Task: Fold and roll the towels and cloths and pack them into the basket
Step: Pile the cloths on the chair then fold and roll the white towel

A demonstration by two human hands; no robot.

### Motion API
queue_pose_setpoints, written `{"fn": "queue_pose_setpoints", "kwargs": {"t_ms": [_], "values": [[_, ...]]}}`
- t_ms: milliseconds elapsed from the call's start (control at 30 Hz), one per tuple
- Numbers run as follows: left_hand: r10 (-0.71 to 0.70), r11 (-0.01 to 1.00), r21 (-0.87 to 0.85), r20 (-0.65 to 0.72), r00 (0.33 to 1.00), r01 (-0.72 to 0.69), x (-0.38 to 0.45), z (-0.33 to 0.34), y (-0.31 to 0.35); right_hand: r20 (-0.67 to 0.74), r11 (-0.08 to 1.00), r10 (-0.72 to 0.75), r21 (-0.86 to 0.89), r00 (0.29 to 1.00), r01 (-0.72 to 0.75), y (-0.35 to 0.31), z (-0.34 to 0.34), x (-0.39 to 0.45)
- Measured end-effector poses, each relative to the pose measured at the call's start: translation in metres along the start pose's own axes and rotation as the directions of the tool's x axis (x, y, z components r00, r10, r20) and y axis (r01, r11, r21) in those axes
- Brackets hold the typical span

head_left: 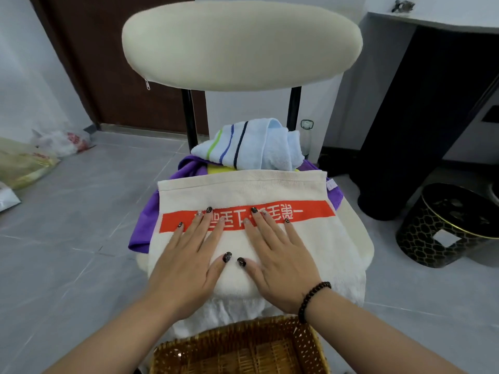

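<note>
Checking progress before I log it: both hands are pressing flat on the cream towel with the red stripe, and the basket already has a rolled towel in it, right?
Not quite. The head view shows the basket holding no towel yet. Both the left hand and right hand do press flat on the cream towel.

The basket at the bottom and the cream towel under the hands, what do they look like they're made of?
The basket looks like woven wicker or rattan: brown interlaced strands with a slight gloss and an open lattice rim. The cream towel looks like cotton terry: a matte, fuzzy pile with a flatter red printed band and a stitched hem. Both hands, left hand and right hand, press flat on it.
</note>
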State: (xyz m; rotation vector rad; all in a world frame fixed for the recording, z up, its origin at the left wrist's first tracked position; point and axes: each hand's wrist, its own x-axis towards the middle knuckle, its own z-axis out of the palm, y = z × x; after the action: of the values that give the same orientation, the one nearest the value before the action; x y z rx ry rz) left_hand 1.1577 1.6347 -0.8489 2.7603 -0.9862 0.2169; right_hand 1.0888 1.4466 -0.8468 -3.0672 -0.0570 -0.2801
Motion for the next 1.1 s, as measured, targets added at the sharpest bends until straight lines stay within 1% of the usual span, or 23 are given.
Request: {"fn": "queue_pose_setpoints", "kwargs": {"t_ms": [100, 200, 333, 433, 500, 567, 667, 733, 800, 900, 933, 967, 1000, 1033, 1067, 1100], "values": [[-0.023, 1.0, 0.015, 0.012, 1.0, 0.022, -0.005, -0.004, -0.009, 0.039, 1.0, 0.027, 0.007, 0.999, -0.027, 0.015, -0.006, -0.003], [-0.063, 0.996, 0.061, 0.052, 0.997, 0.06, -0.011, -0.008, -0.02, 0.113, 0.994, 0.112, -0.007, 0.987, -0.112, 0.034, -0.015, -0.01], [-0.155, 0.988, 0.043, 0.097, 0.983, 0.151, -0.014, -0.015, -0.025, 0.163, 0.973, 0.231, -0.048, 0.959, -0.226, 0.058, -0.022, -0.016], [-0.198, 0.979, 0.08, 0.143, 0.97, 0.188, -0.014, -0.019, -0.016, 0.186, 0.965, 0.262, -0.047, 0.947, -0.258, 0.057, -0.026, -0.016], [-0.205, 0.978, 0.076, 0.158, 0.966, 0.196, -0.016, -0.023, -0.008, 0.177, 0.962, 0.269, -0.003, 0.947, -0.273, 0.049, -0.028, -0.018], [-0.212, 0.977, 0.05, 0.172, 0.962, 0.207, -0.019, -0.028, -0.001, 0.146, 0.963, 0.253, 0.056, 0.956, -0.263, 0.038, -0.03, -0.023], [-0.214, 0.975, -0.016, 0.176, 0.961, 0.22, -0.028, -0.037, 0.009, 0.094, 0.983, 0.158, 0.077, 0.983, -0.166, 0.018, -0.033, -0.033], [-0.187, 0.977, -0.08, 0.139, 0.973, 0.199, -0.037, -0.043, 0.016, 0.053, 0.988, 0.085, 0.121, 0.995, -0.091, 0.004, -0.034, -0.043], [-0.153, 0.969, -0.189, 0.045, 0.987, 0.159, -0.05, -0.047, 0.026, 0.005, 0.972, 0.05, 0.229, 0.999, -0.05, -0.011, -0.034, -0.053], [-0.151, 0.931, -0.356, -0.168, 0.974, 0.083, -0.071, -0.048, 0.039, -0.048, 0.901, 0.092, 0.43, 0.995, -0.062, -0.032, -0.035, -0.07], [-0.173, 0.912, -0.402, -0.201, 0.964, 0.08, -0.078, -0.045, 0.042, -0.049, 0.858, 0.133, 0.505, 0.99, -0.09, -0.039, -0.037, -0.077], [-0.222, 0.88, -0.46, -0.186, 0.957, 0.114, -0.084, -0.043, 0.046, -0.028, 0.807, 0.179, 0.575, 0.983, -0.131, -0.045, -0.038, -0.084], [-0.295, 0.827, -0.53, -0.128, 0.947, 0.186, -0.089, -0.041, 0.049, 0.013, 0.749, 0.222, 0.638, 0.975, -0.179, -0.05, -0.037, -0.09], [-0.376, 0.75, -0.601, -0.042, 0.926, 0.277, -0.093, -0.038, 0.052, 0.081, 0.677, 0.271, 0.692, 0.959, -0.25, -0.053, -0.036, -0.096], [-0.448, 0.651, -0.661, 0.061, 0.892, 0.372, -0.097, -0.033, 0.053, 0.17, 0.589, 0.325, 0.733, 0.93, -0.34, -0.055, -0.033, -0.101], [-0.5, 0.539, -0.709, 0.167, 0.85, 0.456, -0.098, -0.026, 0.053, 0.261, 0.489, 0.379, 0.759, 0.888, -0.431, -0.055, -0.03, -0.104]]}}
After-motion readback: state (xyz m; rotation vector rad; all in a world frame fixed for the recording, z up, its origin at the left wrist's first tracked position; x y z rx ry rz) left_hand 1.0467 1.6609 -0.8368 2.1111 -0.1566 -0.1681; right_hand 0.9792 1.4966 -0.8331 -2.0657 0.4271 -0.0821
